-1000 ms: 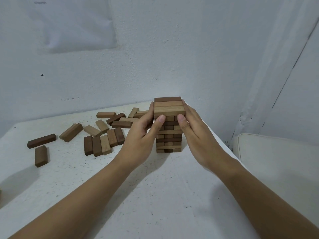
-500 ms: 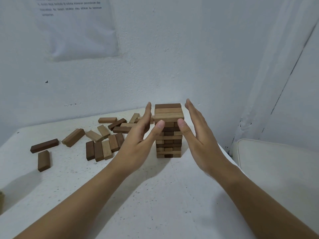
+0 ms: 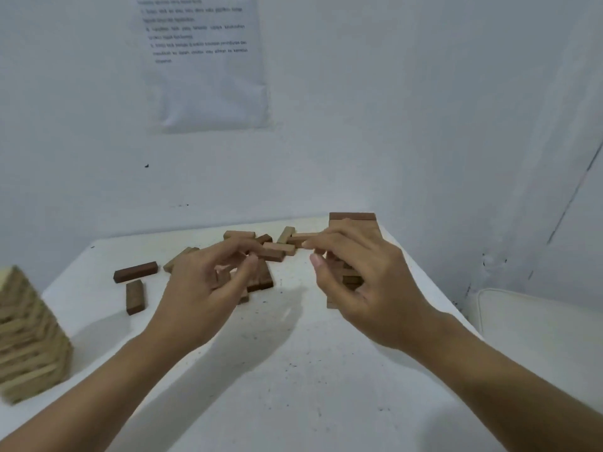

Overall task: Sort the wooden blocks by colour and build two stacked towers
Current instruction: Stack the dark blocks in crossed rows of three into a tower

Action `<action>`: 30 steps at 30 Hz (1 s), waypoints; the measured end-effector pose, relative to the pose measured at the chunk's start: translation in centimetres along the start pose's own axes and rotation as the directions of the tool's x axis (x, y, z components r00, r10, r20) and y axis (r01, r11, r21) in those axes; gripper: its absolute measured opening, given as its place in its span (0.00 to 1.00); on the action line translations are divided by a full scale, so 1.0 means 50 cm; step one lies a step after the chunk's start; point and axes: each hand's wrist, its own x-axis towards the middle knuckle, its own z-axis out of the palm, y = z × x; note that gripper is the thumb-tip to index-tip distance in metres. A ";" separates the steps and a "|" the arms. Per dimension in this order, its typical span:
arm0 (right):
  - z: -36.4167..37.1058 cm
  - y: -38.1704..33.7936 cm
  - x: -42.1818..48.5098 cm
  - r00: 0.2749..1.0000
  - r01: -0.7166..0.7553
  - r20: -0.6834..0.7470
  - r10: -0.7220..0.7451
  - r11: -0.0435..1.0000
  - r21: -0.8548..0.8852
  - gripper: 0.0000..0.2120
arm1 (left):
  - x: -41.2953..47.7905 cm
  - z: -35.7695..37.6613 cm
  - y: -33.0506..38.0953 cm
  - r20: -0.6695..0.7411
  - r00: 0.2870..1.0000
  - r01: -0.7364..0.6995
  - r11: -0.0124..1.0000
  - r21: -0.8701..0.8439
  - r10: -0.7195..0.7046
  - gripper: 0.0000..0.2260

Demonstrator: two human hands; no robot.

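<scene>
A mixed brown tower (image 3: 353,220) stands at the back right of the white table (image 3: 293,380), mostly hidden behind my right hand (image 3: 368,282). That hand hovers in front of it with curled, parted fingers and holds nothing. My left hand (image 3: 208,288) hangs over a loose heap of light and dark blocks (image 3: 272,251), fingers apart and empty. A second tower of light blocks (image 3: 26,337) stands blurred at the left edge. Two dark blocks (image 3: 135,272) lie apart at the left.
A printed sheet (image 3: 202,60) hangs on the wall behind the table. A white cushioned seat (image 3: 538,324) sits to the right of the table. The wall corner runs close behind the brown tower.
Both hands have let go of the brown tower and drawn back toward me and leftward. The view has swung left, bringing the light tower into sight.
</scene>
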 end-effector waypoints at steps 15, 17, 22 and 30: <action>0.201 -0.014 -0.007 0.741 -0.129 0.641 0.200 0.979 -0.156 0.21 | -0.068 -0.049 -0.177 0.438 0.832 -0.010 0.781 0.624 -0.340 0.47; 0.216 -0.005 -0.007 0.734 -0.106 0.651 0.195 0.979 -0.173 0.22 | -0.070 -0.048 -0.180 0.429 0.843 -0.009 0.788 0.616 -0.325 0.48; 0.235 0.008 -0.015 0.732 -0.095 0.659 0.174 0.984 -0.154 0.21 | -0.078 -0.056 -0.171 0.417 0.873 -0.020 0.837 0.547 -0.252 0.39; 0.219 -0.001 -0.034 0.741 -0.121 0.651 0.163 0.987 -0.110 0.17 | -0.133 -0.074 -0.154 0.401 0.912 -0.095 0.909 0.405 -0.083 0.26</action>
